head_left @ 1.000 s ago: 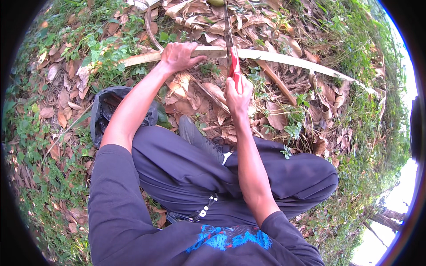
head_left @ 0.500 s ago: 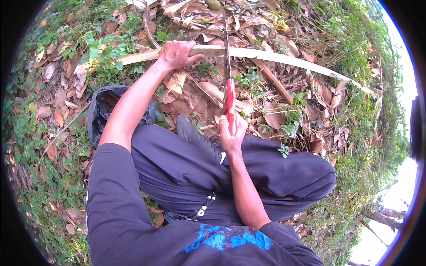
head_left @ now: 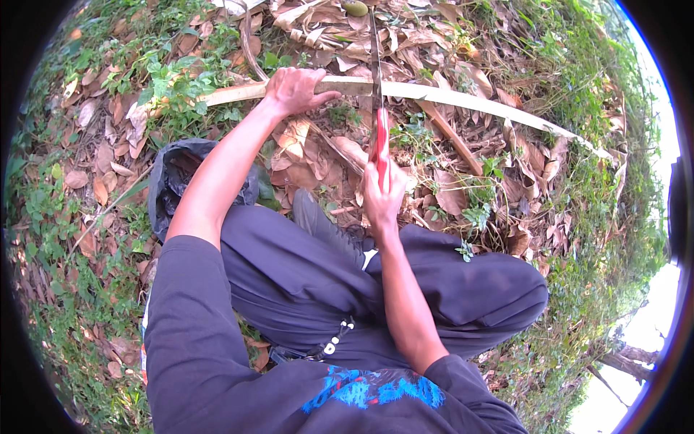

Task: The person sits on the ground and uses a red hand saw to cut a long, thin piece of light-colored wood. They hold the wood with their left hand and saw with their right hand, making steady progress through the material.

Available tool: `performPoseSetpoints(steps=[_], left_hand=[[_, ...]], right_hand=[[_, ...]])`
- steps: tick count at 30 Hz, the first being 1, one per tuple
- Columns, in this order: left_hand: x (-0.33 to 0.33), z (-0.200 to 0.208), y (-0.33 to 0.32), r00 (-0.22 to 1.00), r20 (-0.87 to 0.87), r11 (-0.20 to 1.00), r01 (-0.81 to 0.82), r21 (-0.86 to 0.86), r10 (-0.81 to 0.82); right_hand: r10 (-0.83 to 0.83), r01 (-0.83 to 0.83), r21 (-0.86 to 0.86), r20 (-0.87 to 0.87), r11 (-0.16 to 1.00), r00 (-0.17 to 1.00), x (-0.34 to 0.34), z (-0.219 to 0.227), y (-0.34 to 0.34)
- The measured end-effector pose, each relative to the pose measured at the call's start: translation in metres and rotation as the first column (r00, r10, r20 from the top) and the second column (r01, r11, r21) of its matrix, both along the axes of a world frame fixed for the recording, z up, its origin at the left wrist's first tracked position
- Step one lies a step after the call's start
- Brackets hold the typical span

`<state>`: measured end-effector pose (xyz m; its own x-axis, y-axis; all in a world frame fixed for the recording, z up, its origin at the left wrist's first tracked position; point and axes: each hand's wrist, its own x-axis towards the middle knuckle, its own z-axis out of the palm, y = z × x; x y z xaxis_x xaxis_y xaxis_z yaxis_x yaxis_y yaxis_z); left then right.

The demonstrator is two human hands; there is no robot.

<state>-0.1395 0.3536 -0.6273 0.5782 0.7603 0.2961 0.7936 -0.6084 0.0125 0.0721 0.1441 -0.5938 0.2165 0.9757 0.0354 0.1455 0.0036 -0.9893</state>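
A long, pale wooden strip lies crosswise in front of me over the leaves. Near its middle, my left hand is closed over it from above, with the thumb pointing right along the near edge. My right hand is wrapped around the red handle of a hand saw. The saw's narrow dark blade points away from me and crosses the strip just right of my left hand. From here I cannot tell how deep any cut is.
Dry brown leaves and green weeds cover the ground. A thinner brown stick lies under the strip on the right. Beside my left forearm is a dark plastic bag. My folded legs are close below. A greenish fruit lies at the far edge.
My right hand has pushed the saw forward, away from me, so its handle is nearer the strip. My left hand keeps its hold on the strip.
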Motion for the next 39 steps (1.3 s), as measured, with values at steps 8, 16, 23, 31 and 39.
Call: performPoseSetpoints(steps=[8,16,23,31,39], left_hand=[[0.006,0.014,-0.003,0.992,-0.110,0.982,-0.082,-0.169,0.064],[0.008,0.014,-0.004,0.999,-0.048,0.998,-0.020,-0.067,0.016],[0.001,0.008,-0.006,0.999,-0.034,0.998,-0.029,-0.049,0.028],[-0.001,0.001,-0.001,1.000,0.025,1.000,0.005,-0.025,-0.004],[0.004,0.009,-0.004,0.998,-0.055,0.998,-0.037,-0.056,0.034]], right_hand=[[-0.015,0.008,-0.051,-0.137,0.999,0.990,0.002,0.008,-0.062],[-0.027,0.019,0.101,0.078,0.995,0.997,0.007,-0.005,0.061],[0.016,-0.017,-0.023,-0.027,1.000,1.000,0.001,0.003,-0.027],[0.049,-0.051,0.039,0.063,0.998,0.997,0.000,0.016,-0.037],[-0.048,0.049,0.018,-0.033,0.999,0.998,0.004,0.001,0.055]])
